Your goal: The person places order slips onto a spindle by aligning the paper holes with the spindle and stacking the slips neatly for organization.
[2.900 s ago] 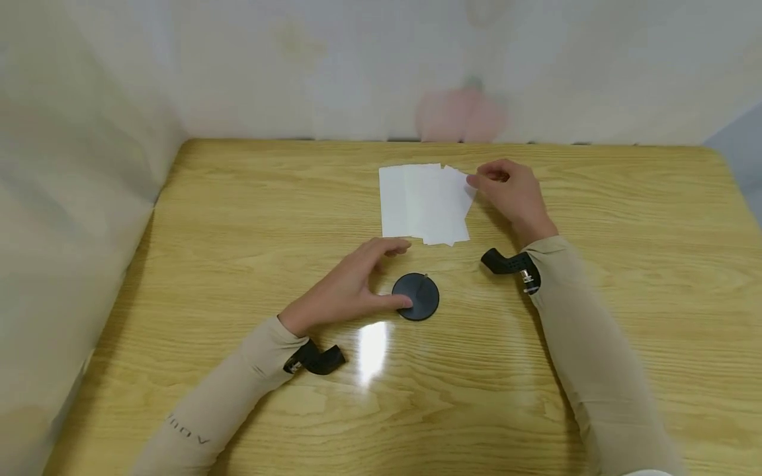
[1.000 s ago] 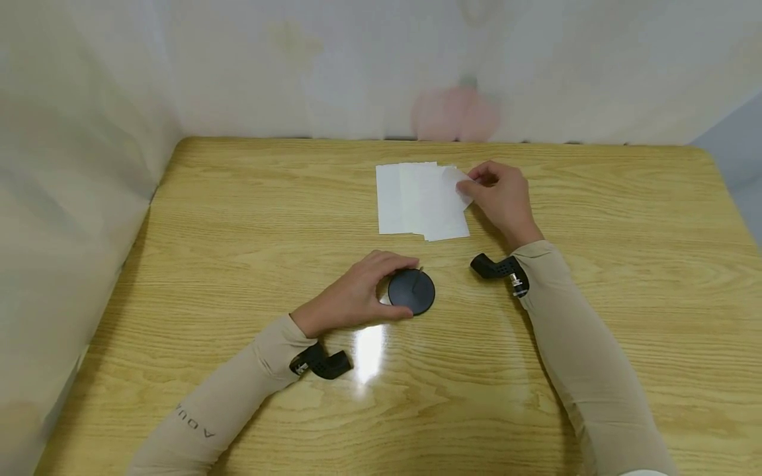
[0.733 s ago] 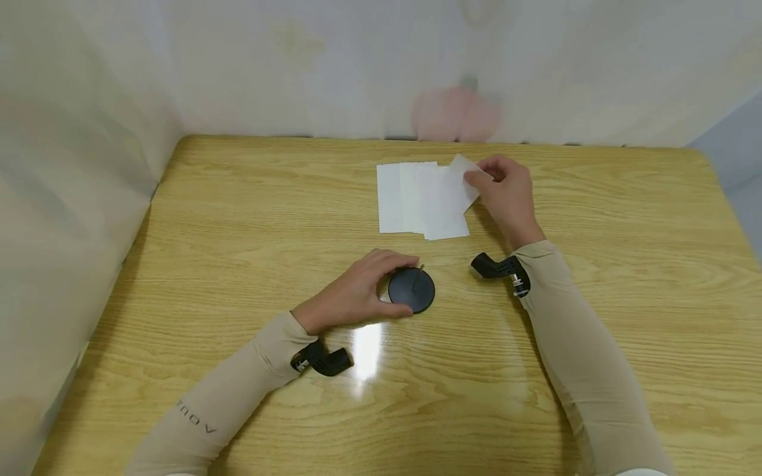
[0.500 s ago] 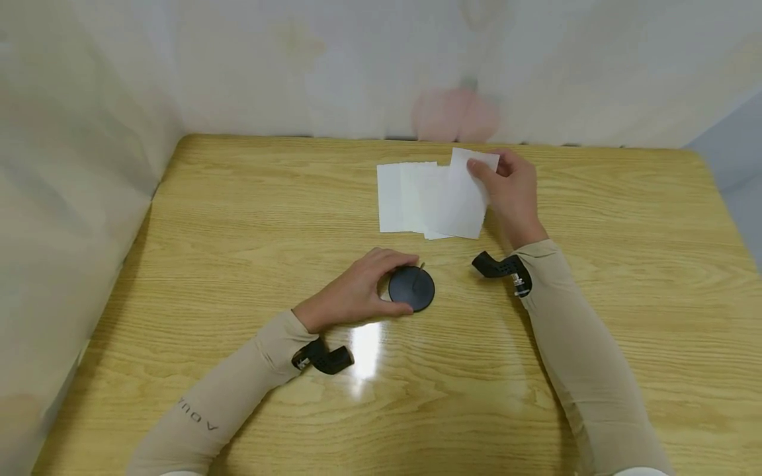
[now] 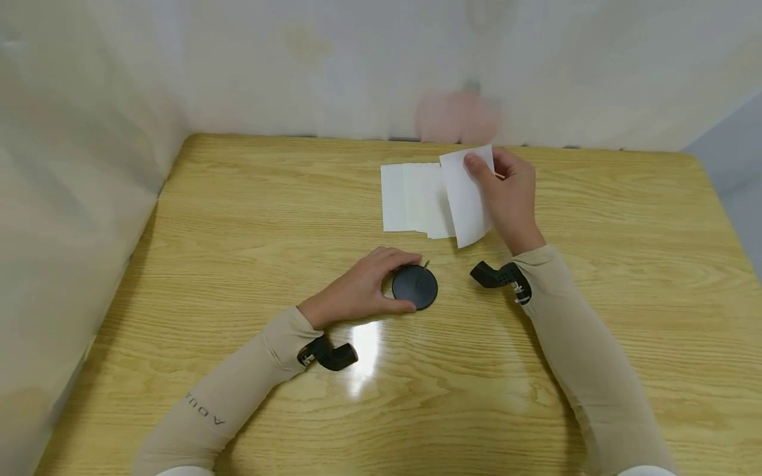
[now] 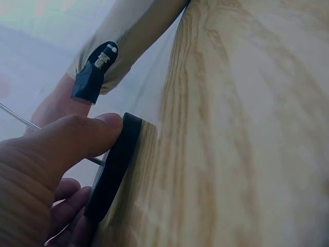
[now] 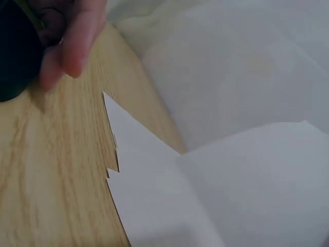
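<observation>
R hand has a white sheet pinched betw. thumb and fingers at its far end, nr the RH corner; sheet is raised nr the table's far edge, a bit R of its middle, w/ the near end bowed. Fanned white sheets lie flat just L of it, partly covered by it in the head view. Hard to tell if the bowed end is fully off the pile. L hand grasps the black disc by its rim, thumb on the near side, fingers on the far side; disc is flat on the table, closer to the near edge than the sheets are, w/ a thin rod standing up from it. To do this pick-up well: keep the pinch light so the paper doesn't crease, bring it straight up rather than sideways so the rest of the fan isn't dragged, & check only one's come away. L hand: steady rim pressure, disc flat, thumb & fingers clear of the rod. Keep the loose end off the rod too, else it'd prob. snag.
</observation>
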Demonstrator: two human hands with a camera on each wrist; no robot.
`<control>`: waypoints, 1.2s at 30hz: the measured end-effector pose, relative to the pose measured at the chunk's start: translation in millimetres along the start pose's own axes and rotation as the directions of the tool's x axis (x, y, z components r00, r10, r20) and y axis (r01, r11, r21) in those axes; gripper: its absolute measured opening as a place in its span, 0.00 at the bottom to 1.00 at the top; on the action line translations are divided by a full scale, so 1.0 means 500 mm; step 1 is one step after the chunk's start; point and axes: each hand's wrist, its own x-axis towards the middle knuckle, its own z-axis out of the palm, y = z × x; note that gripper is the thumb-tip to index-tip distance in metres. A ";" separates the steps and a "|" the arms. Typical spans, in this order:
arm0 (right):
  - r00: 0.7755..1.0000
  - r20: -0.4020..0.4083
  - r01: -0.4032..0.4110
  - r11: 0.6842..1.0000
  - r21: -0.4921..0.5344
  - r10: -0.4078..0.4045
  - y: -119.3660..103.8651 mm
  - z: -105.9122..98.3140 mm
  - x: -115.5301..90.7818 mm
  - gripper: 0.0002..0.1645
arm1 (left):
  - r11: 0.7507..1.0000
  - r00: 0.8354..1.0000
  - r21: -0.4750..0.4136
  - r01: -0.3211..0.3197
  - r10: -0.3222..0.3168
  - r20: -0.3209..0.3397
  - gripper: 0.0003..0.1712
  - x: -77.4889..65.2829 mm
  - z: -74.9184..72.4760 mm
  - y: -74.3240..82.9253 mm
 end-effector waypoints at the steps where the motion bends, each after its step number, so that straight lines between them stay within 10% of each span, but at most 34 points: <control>1: 1.000 -0.002 0.020 1.000 -0.003 -0.020 -0.002 0.000 -0.003 0.16 | 1.000 1.000 -0.001 0.000 0.000 0.000 0.45 0.001 0.000 0.000; 10: 0.993 0.025 0.113 0.994 -0.011 -0.113 -0.020 -0.005 -0.037 0.13 | 0.994 0.999 -0.097 0.046 -0.044 0.018 0.41 -0.005 -0.012 -0.005; 19: 0.972 0.143 0.183 0.983 0.029 -0.185 -0.036 -0.010 -0.070 0.14 | 0.940 0.972 -0.333 0.068 -0.138 -0.191 0.22 0.006 -0.069 0.016; 36: 0.924 0.336 0.207 0.978 -0.039 -0.182 -0.064 -0.004 -0.134 0.13 | 0.911 0.936 -0.405 0.074 -0.203 -0.286 0.11 0.039 -0.095 0.086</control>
